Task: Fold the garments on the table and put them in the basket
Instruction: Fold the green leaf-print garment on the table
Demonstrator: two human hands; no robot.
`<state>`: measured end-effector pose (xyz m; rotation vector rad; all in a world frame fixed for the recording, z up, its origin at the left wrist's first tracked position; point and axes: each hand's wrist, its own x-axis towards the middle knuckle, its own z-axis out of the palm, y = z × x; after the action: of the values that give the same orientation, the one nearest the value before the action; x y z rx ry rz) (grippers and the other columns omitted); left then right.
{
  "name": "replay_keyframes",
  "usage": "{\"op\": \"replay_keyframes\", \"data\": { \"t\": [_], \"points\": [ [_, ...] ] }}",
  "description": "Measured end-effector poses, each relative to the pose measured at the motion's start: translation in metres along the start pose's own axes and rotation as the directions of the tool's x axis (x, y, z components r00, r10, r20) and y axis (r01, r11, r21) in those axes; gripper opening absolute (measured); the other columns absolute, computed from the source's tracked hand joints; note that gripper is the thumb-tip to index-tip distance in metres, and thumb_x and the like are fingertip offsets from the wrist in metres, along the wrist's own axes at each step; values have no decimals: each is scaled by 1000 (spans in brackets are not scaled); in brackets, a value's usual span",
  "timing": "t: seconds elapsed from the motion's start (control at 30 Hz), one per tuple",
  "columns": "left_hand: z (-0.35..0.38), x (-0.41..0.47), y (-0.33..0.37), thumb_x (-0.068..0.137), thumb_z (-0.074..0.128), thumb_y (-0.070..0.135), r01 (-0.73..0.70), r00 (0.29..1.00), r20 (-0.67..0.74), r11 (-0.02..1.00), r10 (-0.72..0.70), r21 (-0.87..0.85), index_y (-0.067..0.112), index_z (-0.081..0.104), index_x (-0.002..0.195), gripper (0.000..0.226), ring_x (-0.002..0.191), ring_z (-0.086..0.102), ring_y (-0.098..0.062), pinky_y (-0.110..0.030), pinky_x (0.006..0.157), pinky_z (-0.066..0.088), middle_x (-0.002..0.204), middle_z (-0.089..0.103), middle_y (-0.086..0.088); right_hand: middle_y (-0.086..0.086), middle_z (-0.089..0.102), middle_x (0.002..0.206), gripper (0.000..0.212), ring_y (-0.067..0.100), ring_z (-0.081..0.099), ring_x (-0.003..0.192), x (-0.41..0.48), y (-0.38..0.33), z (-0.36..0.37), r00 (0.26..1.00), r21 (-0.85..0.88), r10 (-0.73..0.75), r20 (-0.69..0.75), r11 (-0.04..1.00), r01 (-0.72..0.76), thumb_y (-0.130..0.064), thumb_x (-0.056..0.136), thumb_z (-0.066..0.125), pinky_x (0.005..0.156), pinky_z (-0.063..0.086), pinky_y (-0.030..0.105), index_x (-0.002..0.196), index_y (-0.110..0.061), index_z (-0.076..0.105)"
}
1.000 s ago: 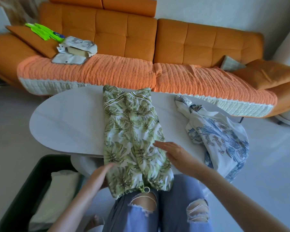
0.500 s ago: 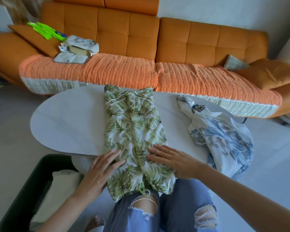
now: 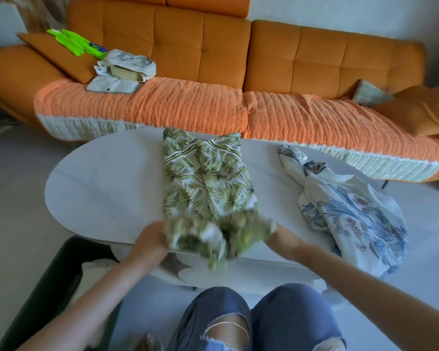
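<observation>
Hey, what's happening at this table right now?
A person is folding clothes. Their left hand and right hand grip the near end of the green leaf-print garment, bunched at the table edge; the rest lies flat. A blue-patterned garment lies crumpled to its right. The dark basket holds something white.

left grip, right grip: flat → clutching hem | green garment: near end lifted

Smooth matt white table; thin printed cloth in the green garment and blue garment; ribbed woven sofa cover; smooth leather-like sofa.
</observation>
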<state>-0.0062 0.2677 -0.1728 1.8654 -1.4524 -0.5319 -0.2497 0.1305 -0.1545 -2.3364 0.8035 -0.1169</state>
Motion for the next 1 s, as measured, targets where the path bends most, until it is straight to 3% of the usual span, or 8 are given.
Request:
{"op": "replay_keyframes", "data": {
  "t": [0.07,0.17,0.3,0.4,0.57,0.63,0.8,1.0],
  "points": [
    [-7,31,5,86,47,25,143,986,-62,976,-155,-162,9,55,65,28,59,46,-18,-30,59,35,63,52,-13,3,58,114,35,16,53,101,24,-13,-23,955,367,289,-68,898,-245,-37,97,44,83,41,11,115,-10,57],
    [-17,72,11,94,45,46,273,951,-83,934,-298,-231,6,53,73,47,59,43,-18,-29,57,29,61,44,-13,5,67,103,75,19,64,90,64,-6,-43,889,609,455,-51,720,-333,-73,80,39,84,51,27,114,-9,59],
    [-23,88,-13,59,44,86,441,875,-47,832,-482,-336,12,53,74,76,66,59,-27,-42,69,51,68,53,-11,4,70,97,65,16,67,83,77,6,-38,879,592,474,58,692,-413,-71,79,45,71,52,23,108,-15,63],
    [-22,72,-21,56,44,86,412,884,-98,860,-458,-299,11,54,71,77,65,56,-26,-36,64,44,70,52,-10,6,72,99,50,16,70,86,73,15,-34,911,676,412,-22,678,-290,-54,77,63,76,56,25,106,-13,63],
    [-9,36,-21,79,65,51,291,935,-100,898,-339,-329,16,69,80,35,66,55,-10,-24,58,35,69,64,4,8,72,100,63,25,65,98,43,30,-23,907,605,415,-69,741,-293,-54,55,76,99,44,38,98,-8,68],
    [0,28,-25,78,65,53,225,957,-119,933,-266,-280,6,66,74,47,55,44,-12,-24,51,27,56,51,2,7,72,100,59,29,64,102,38,32,-17,909,613,402,-107,747,-258,-53,59,78,100,42,41,99,-10,70],
    [1,33,-19,93,53,34,102,926,-336,972,-170,-211,-12,50,77,49,54,32,-15,-23,47,19,59,35,-10,7,63,77,32,17,55,69,42,23,-17,844,631,428,-323,762,-145,-27,92,57,64,43,23,87,4,64],
    [-2,28,-42,86,54,48,232,951,-181,965,-251,-123,-4,59,82,52,65,51,-19,-29,56,30,65,55,-16,3,48,60,29,20,45,58,40,40,-11,844,208,452,-288,890,-406,-29,94,53,55,31,29,72,-10,53]
  ]
}}
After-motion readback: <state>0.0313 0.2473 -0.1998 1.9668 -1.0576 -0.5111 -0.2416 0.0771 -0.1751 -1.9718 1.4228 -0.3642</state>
